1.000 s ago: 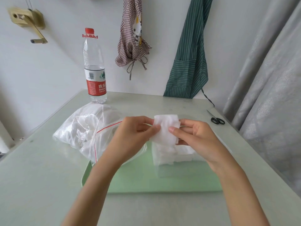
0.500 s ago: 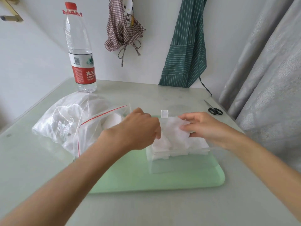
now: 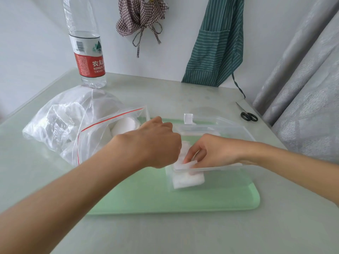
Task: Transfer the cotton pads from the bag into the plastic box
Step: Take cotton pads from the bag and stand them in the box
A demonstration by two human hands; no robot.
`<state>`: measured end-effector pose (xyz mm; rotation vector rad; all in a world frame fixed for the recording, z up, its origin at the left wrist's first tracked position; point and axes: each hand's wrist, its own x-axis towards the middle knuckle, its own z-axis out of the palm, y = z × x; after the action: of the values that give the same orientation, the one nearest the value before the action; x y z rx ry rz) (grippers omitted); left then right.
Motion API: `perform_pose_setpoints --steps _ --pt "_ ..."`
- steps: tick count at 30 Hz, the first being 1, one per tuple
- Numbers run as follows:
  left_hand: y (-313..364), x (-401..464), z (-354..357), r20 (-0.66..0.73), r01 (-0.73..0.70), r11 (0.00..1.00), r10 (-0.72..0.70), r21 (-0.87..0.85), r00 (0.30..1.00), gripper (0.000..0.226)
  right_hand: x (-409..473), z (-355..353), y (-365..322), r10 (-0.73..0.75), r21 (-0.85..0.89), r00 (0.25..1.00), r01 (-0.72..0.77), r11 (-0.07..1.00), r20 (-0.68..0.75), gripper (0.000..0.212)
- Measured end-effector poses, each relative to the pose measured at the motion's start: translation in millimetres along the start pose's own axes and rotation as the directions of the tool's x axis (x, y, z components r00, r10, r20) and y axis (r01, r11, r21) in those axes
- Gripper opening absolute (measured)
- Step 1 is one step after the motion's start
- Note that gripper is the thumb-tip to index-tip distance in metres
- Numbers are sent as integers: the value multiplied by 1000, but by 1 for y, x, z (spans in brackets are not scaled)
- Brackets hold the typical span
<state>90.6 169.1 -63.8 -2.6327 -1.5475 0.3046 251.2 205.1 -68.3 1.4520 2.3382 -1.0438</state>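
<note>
A clear plastic box (image 3: 222,168) stands on a green tray (image 3: 165,200), with its lid (image 3: 194,118) open behind it. White cotton pads (image 3: 189,179) are stacked at the box's left end. My right hand (image 3: 212,153) reaches into the box, thumb and fingertips pinching the top pad. My left hand (image 3: 157,142) hovers at the box's left side with curled fingers. Its fingertips are hidden beneath it, next to the pads. The clear zip bag (image 3: 73,125), with a red seal line, lies to the left and holds more white pads.
A water bottle (image 3: 88,59) stands at the back left of the pale table (image 3: 183,235). Black scissors (image 3: 247,115) lie at the back right, near grey curtains (image 3: 308,107). A green striped apron (image 3: 214,43) and a checked cloth (image 3: 141,13) hang on the wall.
Both hands have lowered the pad they held up from above the box down into it. The view has tilted downward and moved closer.
</note>
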Motion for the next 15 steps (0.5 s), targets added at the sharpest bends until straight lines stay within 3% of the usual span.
perform_pose_setpoints --steps 4,6,7,9,12,15 --pt "0 2 1 17 -2 1000 2 -5 1000 38 -2 -11 -7 -118 -286 992 102 953 -38 21" --pt "-1 1 0 24 -3 1000 3 -8 1000 38 -5 -29 -7 -185 -269 982 171 948 -27 14" --pt "0 1 -1 27 -1 1000 2 -10 1000 38 -8 -36 -6 -202 -204 979 203 958 26 10" --pt "0 2 -1 34 2 1000 -2 -13 999 39 -10 -43 -6 -193 -80 956 215 973 223 23" --pt "0 4 -2 56 10 1000 -9 -20 998 39 -1 -33 -3 -97 -128 885 173 977 456 41" --pt "0 5 -2 78 15 1000 -13 -22 997 39 7 -29 -5 -35 -153 854 133 979 519 50"
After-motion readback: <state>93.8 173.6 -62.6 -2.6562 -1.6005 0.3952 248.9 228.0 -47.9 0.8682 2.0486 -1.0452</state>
